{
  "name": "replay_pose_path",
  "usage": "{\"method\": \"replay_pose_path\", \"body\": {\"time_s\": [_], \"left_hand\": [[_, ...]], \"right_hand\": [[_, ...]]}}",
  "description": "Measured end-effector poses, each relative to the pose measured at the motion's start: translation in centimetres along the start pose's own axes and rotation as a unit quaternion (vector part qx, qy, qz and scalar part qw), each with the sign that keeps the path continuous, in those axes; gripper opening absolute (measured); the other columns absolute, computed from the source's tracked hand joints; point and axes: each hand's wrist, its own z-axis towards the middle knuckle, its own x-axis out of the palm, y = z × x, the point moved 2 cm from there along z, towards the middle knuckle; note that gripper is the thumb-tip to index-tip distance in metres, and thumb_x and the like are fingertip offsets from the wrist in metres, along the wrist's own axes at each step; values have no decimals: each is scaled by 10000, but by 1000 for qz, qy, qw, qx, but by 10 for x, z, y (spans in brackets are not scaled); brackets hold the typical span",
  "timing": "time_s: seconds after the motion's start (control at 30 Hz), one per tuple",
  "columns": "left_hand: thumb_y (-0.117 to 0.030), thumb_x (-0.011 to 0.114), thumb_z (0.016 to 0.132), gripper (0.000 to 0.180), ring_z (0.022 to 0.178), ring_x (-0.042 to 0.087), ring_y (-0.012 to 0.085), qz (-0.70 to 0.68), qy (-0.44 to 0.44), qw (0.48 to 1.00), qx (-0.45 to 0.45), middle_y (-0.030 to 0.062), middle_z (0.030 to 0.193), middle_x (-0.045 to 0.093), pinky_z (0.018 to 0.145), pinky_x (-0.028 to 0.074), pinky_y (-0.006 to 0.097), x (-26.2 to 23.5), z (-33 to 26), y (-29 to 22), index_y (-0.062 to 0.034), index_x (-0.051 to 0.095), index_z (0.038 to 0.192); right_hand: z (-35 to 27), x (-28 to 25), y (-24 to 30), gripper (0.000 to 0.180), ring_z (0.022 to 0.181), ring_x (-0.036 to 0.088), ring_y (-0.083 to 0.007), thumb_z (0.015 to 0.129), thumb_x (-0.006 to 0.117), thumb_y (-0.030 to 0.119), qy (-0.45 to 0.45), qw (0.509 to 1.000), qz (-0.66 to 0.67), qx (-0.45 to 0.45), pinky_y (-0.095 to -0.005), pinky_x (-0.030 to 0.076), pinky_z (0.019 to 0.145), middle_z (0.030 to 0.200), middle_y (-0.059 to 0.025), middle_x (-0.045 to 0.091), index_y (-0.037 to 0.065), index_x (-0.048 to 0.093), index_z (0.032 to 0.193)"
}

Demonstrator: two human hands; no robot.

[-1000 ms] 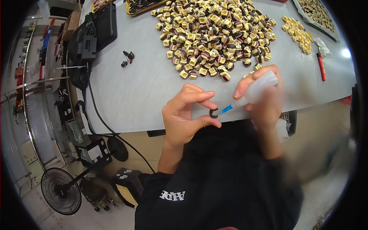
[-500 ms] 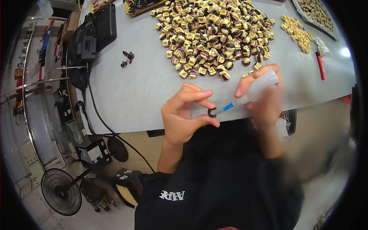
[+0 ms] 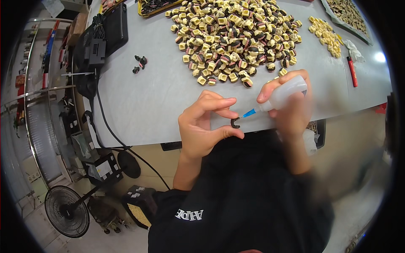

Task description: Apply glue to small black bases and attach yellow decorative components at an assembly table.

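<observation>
Hands at the near edge of the grey tabletop (image 3: 160, 97). Left hand (image 3: 204, 126) pinches a small black curved part (image 3: 234, 123) between thumb and forefinger. Right hand (image 3: 291, 105), blurred, is closed around a white squeeze bottle (image 3: 284, 92), its blue nozzle (image 3: 249, 112) just beside the part. Heap of cream-and-black pieces (image 3: 236, 38) lies toward the far edge.
</observation>
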Motion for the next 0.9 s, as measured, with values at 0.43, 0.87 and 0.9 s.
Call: {"method": "replay_pose_path", "body": {"time_s": [0.43,0.87,0.9], "left_hand": [[-68,843,532,557,792,531,152,-14,-7,1000,-8,69,777,652,735,417,289,-2,0,2,13,608,1031],[-41,821,585,535,811,516,160,-76,-84,992,-61,75,863,558,713,437,274,-2,-14,1,11,556,1048],[-39,820,585,534,805,510,156,-68,-94,992,-55,72,857,555,713,432,274,-6,-18,1,8,555,1045]], "right_hand": [[2,-2,-3,416,543,481,-78,911,470,436,-3,1000,-3,1,-179,377,486,782,-190,629,33,392,976],[2,-30,14,302,743,584,-171,878,587,195,-105,988,59,-92,-275,504,659,1041,-202,558,37,390,1043],[2,-36,19,295,824,586,-185,843,610,107,-109,989,-30,-95,-295,500,728,1046,-187,563,27,412,1046]]}}
